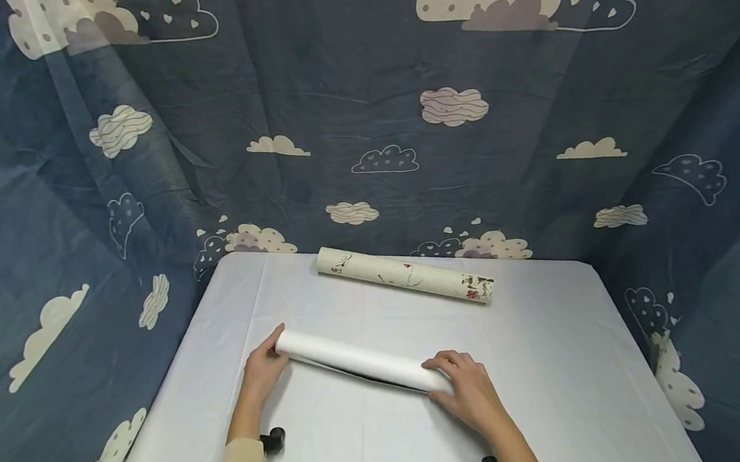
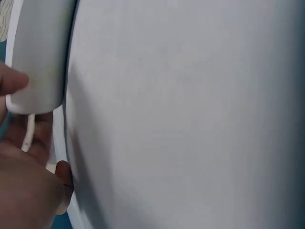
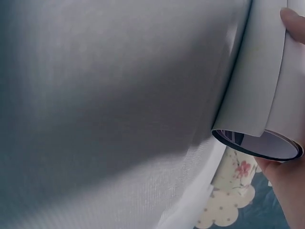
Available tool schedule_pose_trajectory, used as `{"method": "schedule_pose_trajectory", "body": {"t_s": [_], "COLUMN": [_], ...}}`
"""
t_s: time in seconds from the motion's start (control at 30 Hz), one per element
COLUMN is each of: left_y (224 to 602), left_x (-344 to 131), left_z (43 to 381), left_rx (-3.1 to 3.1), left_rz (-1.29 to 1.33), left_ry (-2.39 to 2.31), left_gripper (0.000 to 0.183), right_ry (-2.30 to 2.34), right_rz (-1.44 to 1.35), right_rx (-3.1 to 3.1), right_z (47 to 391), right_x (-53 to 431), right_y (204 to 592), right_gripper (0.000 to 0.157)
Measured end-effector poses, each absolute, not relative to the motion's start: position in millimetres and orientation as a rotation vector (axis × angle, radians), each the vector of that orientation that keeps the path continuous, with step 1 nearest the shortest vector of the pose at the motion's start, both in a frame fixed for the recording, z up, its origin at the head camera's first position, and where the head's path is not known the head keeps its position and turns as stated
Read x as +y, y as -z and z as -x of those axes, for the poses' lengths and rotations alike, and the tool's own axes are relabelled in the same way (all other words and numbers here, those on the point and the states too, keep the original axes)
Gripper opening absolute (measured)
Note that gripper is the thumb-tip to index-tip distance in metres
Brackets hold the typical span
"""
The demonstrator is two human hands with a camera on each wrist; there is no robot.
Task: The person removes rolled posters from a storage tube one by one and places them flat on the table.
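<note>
White roll [image 1: 361, 360] is gripped near its ends by the left hand [image 1: 266, 368] and right hand [image 1: 468, 391], probably to keep it coiled; a floral roll [image 1: 407, 275] lies beyond.

A white-covered table [image 1: 586, 359] bears a cream floral roll [image 1: 405, 275] near its far edge.

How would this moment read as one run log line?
left hand: holds white rolled sheet, left end; right hand: holds right end; floral roll: lies beyond, on white-covered table
</note>
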State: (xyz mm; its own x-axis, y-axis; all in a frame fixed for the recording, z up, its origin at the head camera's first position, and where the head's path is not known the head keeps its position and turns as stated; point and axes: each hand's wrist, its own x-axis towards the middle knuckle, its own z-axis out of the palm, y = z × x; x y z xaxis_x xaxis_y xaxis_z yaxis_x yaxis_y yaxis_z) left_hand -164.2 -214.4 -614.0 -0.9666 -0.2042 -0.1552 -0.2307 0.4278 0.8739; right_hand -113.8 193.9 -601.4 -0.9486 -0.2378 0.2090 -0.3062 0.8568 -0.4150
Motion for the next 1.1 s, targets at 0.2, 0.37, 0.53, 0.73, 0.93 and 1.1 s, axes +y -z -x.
{"method": "schedule_pose_trajectory", "body": {"t_s": [0.2, 0.37, 0.53, 0.73, 0.93, 1.1], "left_y": [598.7, 578.0, 572.2, 578.5, 575.5, 567.9], "left_x": [-219.5, -205.0, -186.3, -173.6, -169.0, -165.7], "left_z": [154.2, 155.3, 164.5, 168.8, 172.5, 176.5], "left_rx": [2.837, 3.021, 3.065, 3.025, 3.064, 3.043], "left_rz": [0.076, -0.305, -0.526, -0.603, -0.622, -0.593], "left_ry": [-1.402, -1.148, -0.844, -0.639, -0.534, -0.444], "left_gripper": [0.071, 0.078, 0.081, 0.083, 0.078, 0.083], "right_ry": [-0.683, -0.696, -0.71, -0.713, -0.69, -0.676], "right_rz": [-0.431, -0.438, -0.438, -0.452, -0.461, -0.482], "right_rx": [-2.864, -2.851, -2.857, -2.856, -2.856, -2.864], "right_z": [114.1, 115.4, 116.8, 117.2, 122.4, 129.2], "right_x": [196.3, 198.4, 198.9, 197.6, 199.8, 203.0], "right_y": [605.4, 606.8, 607.8, 606.5, 605.1, 602.8], "right_gripper": [0.049, 0.049, 0.048, 0.047, 0.047, 0.045]}}
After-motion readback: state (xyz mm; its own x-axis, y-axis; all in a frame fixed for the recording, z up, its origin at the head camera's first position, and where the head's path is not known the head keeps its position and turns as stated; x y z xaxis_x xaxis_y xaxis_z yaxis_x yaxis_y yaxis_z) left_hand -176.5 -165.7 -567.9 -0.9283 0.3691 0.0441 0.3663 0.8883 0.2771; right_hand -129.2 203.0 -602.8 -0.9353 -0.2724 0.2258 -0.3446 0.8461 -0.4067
